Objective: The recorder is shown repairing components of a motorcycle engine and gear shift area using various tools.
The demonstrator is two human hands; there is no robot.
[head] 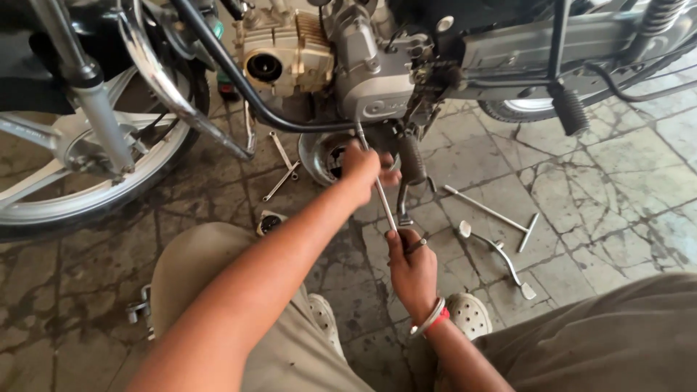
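While both my hands work one long metal rod [380, 190] under the motorcycle engine [348, 65], the job looks mid-way: the rod's top end sits against the engine's underside, and whatever it turns is hidden, so I cannot tell how far along it is.

Left hand [363, 165]: closed round the rod's upper part, near the engine.
Right hand [411, 268]: fist closed on the rod's lower end; one ring, bands at the wrist.
Round metal pan [319, 156], one, on the floor behind my left hand.
T-handle wrench [488, 212], one, lying right of the rod.
Bent lever [497, 254], one, beside it.
Spanners [282, 167], two, crossed near the pan.
Front wheel [87, 156], one, at left.
Perforated shoes [468, 313], two.
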